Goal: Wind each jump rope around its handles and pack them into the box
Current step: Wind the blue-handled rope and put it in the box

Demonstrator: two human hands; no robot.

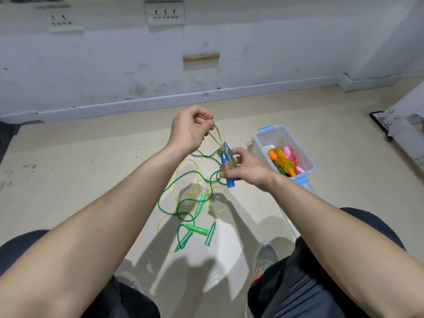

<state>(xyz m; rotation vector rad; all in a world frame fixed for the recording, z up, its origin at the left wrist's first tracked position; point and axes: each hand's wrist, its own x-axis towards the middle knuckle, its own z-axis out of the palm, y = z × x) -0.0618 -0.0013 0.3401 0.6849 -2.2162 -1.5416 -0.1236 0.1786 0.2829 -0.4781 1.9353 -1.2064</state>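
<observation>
While the right hand (246, 172) grips the blue handles (226, 165), the left hand (188, 131) pinches their rope (216, 137) taut above green jump ropes (200, 202) on the floor (91, 168); the box (260, 143) stands alongside.

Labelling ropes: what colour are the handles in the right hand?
Blue handles, best in the head view.
</observation>
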